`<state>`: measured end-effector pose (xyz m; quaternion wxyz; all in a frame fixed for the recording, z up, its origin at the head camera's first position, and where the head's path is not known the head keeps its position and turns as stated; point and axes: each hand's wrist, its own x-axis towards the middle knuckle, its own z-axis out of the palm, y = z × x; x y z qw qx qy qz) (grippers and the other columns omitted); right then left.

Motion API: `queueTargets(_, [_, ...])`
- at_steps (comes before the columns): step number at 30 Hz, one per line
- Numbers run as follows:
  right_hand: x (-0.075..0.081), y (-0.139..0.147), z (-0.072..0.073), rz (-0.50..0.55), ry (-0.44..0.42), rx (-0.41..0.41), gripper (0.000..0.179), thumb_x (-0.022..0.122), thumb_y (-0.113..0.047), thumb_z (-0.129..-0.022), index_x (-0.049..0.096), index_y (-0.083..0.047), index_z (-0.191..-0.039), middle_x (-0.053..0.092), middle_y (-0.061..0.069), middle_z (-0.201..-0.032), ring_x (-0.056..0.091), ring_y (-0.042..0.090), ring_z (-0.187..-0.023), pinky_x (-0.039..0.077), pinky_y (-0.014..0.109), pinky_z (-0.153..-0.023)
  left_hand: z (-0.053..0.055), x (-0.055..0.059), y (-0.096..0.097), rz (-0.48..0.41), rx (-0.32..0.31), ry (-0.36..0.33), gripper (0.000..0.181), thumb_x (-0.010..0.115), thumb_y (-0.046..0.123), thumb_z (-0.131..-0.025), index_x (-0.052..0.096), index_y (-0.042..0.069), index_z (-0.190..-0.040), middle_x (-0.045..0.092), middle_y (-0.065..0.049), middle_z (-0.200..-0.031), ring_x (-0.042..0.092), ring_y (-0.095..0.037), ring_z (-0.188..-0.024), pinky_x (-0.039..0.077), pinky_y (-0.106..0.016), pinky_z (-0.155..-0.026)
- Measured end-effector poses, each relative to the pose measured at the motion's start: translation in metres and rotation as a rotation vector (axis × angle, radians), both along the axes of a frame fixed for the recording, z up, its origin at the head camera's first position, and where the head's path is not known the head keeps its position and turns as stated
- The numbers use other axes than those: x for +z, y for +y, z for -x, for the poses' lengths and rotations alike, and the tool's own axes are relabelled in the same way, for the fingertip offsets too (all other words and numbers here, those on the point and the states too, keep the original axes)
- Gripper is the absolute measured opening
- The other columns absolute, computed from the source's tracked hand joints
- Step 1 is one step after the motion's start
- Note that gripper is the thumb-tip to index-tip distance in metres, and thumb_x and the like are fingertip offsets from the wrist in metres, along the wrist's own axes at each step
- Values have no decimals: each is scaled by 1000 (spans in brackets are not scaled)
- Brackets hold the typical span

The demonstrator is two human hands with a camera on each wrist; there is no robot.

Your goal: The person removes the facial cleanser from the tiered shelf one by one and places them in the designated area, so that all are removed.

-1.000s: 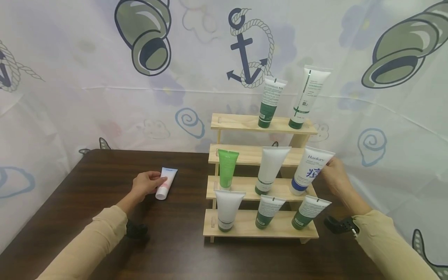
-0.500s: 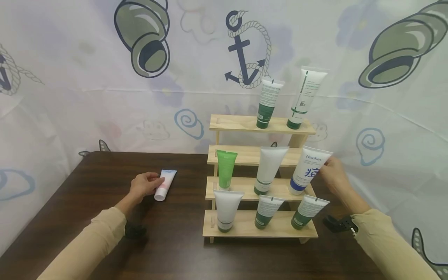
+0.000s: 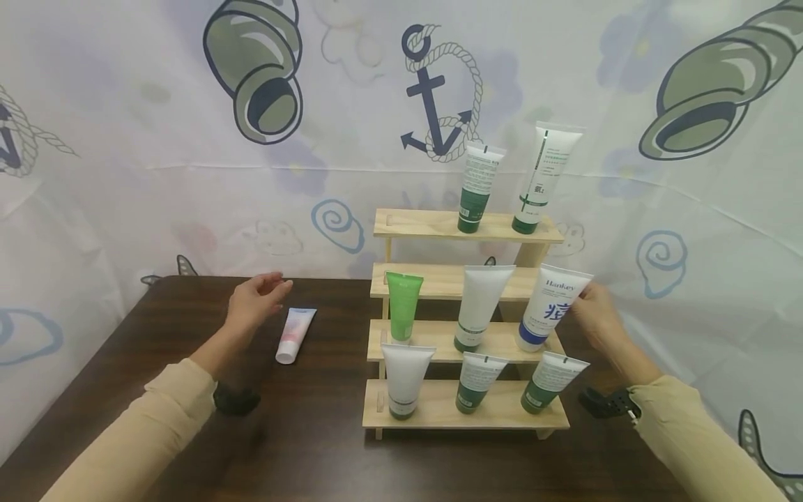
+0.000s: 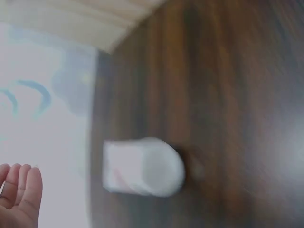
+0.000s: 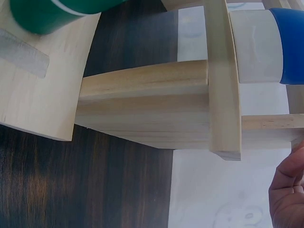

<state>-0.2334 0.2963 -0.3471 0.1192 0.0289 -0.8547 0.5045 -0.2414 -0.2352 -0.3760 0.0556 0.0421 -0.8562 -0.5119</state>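
Observation:
A pink-and-white squeeze tube lies on the dark table at left, its white cap towards me. My left hand hovers beyond and left of it, fingers loosely bent and holding nothing; in the left wrist view that hand is apart from the blurred tube. At the right side of the stepped wooden rack, my right hand is partly hidden behind the white Hankey tube with a blue base. In the right wrist view its curled fingers grip the rack's wooden edge.
On the rack's lower steps stand a green tube and several white tubes, some with green caps. Two taller tubes, one of them white and green, stand on the top step. A printed curtain hangs behind the table.
My left hand has let go of the pink-and-white tube and moved up and slightly left, leaving it lying on the table. My right hand stays at the rack.

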Motion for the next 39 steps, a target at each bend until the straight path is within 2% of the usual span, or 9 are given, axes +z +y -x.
queueTargets(3, [1, 0, 0, -2, -2, -2, 16, 52, -3, -90, 60, 8, -98, 56, -21, -69, 51, 2, -69, 47, 20, -62, 4, 22, 16, -72, -39, 83, 57, 59, 36, -92, 46, 2, -136, 53, -20, -131, 58, -3, -96, 53, -14, -75])
queueTargets(5, [1, 0, 0, -6, -7, -1, 16, 52, -4, -90, 60, 8, -99, 56, -22, -70, 51, 2, -71, 46, 20, -64, 8, 38, 29, -119, -74, 122, 57, 60, 35, -92, 46, 2, -136, 53, -20, -131, 56, 2, -94, 52, -14, -75])
queueTargets(7, [1, 0, 0, -7, -10, -1, 16, 52, -4, -90, 60, 7, -98, 56, -22, -70, 51, 3, -71, 46, 19, -63, 11, 53, 42, -160, -102, 149, 56, 62, 34, -91, 47, 3, -136, 54, -19, -130, 58, 0, -95, 52, -14, -76])
queueTargets(12, [1, 0, -1, -8, -3, -3, 16, 52, -3, -89, 60, 8, -98, 56, -23, -69, 50, 2, -70, 45, 18, -62, 16, 89, 77, -192, -201, 209, 54, 62, 32, -91, 47, 6, -136, 54, -16, -131, 59, -16, -109, 53, -19, -83])
queueTargets(20, [2, 0, -2, 25, -21, 12, 21, 53, -1, -90, 58, 12, -104, 58, -22, -70, 55, 0, -69, 48, 18, -63, 21, 130, 132, -205, -336, 289, 49, 65, 20, -90, 49, 8, -135, 56, -13, -130, 57, -22, -114, 50, -29, -93])
queueTargets(23, [3, -1, -2, 13, -31, 0, 25, 53, -2, -90, 57, 15, -107, 58, -22, -70, 55, -1, -69, 48, 18, -63, 25, 142, 149, -207, -363, 302, 49, 66, 18, -89, 50, 8, -134, 57, -13, -130, 57, -22, -115, 48, -30, -96])
queueTargets(29, [3, -2, -2, -22, -41, -27, 27, 52, -2, -89, 57, 16, -109, 60, -16, -73, 54, 0, -69, 48, 20, -64, 33, 158, 174, -199, -369, 285, 51, 68, 18, -87, 50, 10, -135, 58, -10, -129, 57, -20, -115, 47, -31, -96])
queueTargets(34, [2, -1, -1, -33, -36, -36, 27, 53, -2, -88, 57, 15, -108, 60, -15, -72, 54, 0, -68, 49, 22, -65, 41, 165, 188, -179, -364, 272, 52, 70, 19, -86, 51, 11, -134, 59, -7, -127, 59, -18, -112, 49, -29, -93])
queueTargets(39, [0, -1, -2, 10, -38, -18, 26, 52, -1, -88, 55, 16, -107, 58, -18, -71, 55, 1, -68, 50, 21, -64, 48, 169, 199, -179, -399, 278, 54, 70, 18, -85, 50, 11, -135, 57, -8, -130, 58, -18, -114, 49, -27, -93])
